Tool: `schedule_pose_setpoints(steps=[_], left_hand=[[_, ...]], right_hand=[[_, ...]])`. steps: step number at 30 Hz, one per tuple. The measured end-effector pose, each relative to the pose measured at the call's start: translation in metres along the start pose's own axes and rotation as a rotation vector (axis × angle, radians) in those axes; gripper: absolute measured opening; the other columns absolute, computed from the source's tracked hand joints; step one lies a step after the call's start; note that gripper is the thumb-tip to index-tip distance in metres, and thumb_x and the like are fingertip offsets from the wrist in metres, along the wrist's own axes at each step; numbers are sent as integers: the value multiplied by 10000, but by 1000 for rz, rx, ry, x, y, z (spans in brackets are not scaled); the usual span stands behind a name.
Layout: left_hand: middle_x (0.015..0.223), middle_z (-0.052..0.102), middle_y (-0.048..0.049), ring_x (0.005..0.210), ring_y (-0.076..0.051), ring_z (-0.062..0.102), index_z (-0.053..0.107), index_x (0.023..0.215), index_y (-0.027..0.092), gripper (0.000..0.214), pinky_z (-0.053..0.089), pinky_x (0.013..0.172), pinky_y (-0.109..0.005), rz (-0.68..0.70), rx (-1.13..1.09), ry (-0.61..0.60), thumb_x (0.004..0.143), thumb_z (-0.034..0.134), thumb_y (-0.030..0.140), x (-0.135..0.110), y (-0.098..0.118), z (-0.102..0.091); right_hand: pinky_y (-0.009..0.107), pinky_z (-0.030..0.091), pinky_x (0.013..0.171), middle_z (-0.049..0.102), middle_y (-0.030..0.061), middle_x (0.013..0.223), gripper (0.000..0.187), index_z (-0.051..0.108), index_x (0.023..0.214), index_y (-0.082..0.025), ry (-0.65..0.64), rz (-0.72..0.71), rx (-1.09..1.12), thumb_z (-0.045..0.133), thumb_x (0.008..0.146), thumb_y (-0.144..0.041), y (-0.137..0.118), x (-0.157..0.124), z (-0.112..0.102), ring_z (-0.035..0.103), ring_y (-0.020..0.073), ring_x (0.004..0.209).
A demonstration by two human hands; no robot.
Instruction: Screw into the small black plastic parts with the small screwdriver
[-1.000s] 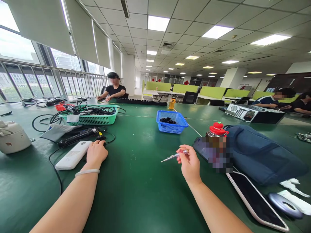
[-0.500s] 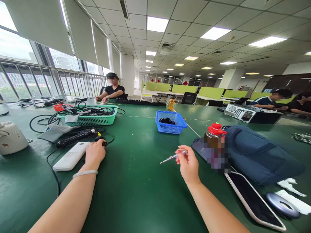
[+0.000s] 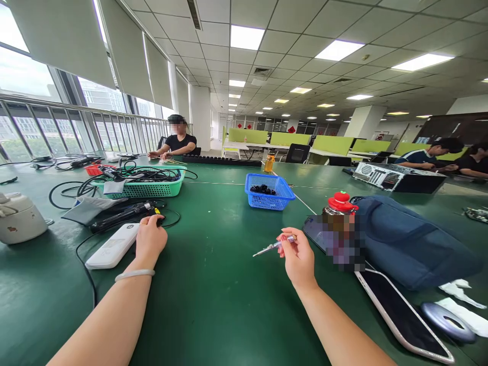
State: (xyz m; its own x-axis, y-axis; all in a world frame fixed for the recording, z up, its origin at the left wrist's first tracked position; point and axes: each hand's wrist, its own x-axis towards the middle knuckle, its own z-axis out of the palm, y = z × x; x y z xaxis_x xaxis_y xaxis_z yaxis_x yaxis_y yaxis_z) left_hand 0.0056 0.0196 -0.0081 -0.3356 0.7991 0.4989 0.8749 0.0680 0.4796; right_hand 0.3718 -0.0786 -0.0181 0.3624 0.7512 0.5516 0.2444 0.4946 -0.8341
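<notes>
My right hand holds a slim screwdriver with a clear handle, its tip pointing left above the green table. My left hand is closed at the right end of a white power bank, beside a black cable. What the left fingers pinch is hidden; a bit of black shows near them. Just behind lies a long black device with a yellow tag. Further forward stands a blue basket with small black parts in it.
A green basket heaped with black cables is at the left, near a white pot-like item. On the right lie a blue bag, a red-lidded jar, a phone and a grey oval item. A person sits across the table.
My left hand has turned slightly, so the black piece that showed at its fingertips is now mostly covered. My right hand keeps the screwdriver almost in place.
</notes>
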Motion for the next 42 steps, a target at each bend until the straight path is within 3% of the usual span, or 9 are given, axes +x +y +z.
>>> schedule_pose_setpoints(steps=[5,9,15,23,30,42], left_hand=[[1078,573,-149,1065,-279,550,639,995,138,303,425,989,-401,-6,-88,70,728,496,150,3,-5,8],[948,609,-115,1045,-275,556,633,894,162,186,444,951,-410,-65,-169,139,765,503,194,7,-11,10],[1010,652,-90,1003,-236,587,570,1186,167,397,469,907,-398,-222,-260,258,822,423,114,9,-12,0],[1098,668,-137,1067,-279,589,682,1099,153,408,474,922,-402,-122,-61,82,828,382,100,6,-12,-13],[1127,687,-135,1009,-292,637,700,1114,152,428,500,863,-385,-32,210,-161,791,423,110,1,-10,-15],[1188,658,-136,1034,-278,630,665,1175,168,484,482,864,-355,-52,289,-218,769,416,82,-1,-2,-22]], right_hand=[[248,499,468,621,24,783,240,569,993,-199,1,13,-7,577,863,-401,-1,0,0,553,122,540],[250,498,468,625,27,794,254,573,995,-203,4,17,-9,578,863,-421,0,-1,0,558,124,543],[251,499,470,628,27,791,249,570,996,-206,0,20,-11,581,862,-415,1,0,0,557,126,545],[243,500,468,631,31,787,242,567,994,-198,-1,22,-9,584,859,-398,-2,-1,0,557,121,540],[246,499,466,628,31,779,235,570,986,-198,-15,0,-25,573,859,-395,-6,0,0,557,123,537],[256,502,484,621,29,793,209,569,994,-204,-31,8,-47,565,865,-369,-3,0,-1,556,124,543]])
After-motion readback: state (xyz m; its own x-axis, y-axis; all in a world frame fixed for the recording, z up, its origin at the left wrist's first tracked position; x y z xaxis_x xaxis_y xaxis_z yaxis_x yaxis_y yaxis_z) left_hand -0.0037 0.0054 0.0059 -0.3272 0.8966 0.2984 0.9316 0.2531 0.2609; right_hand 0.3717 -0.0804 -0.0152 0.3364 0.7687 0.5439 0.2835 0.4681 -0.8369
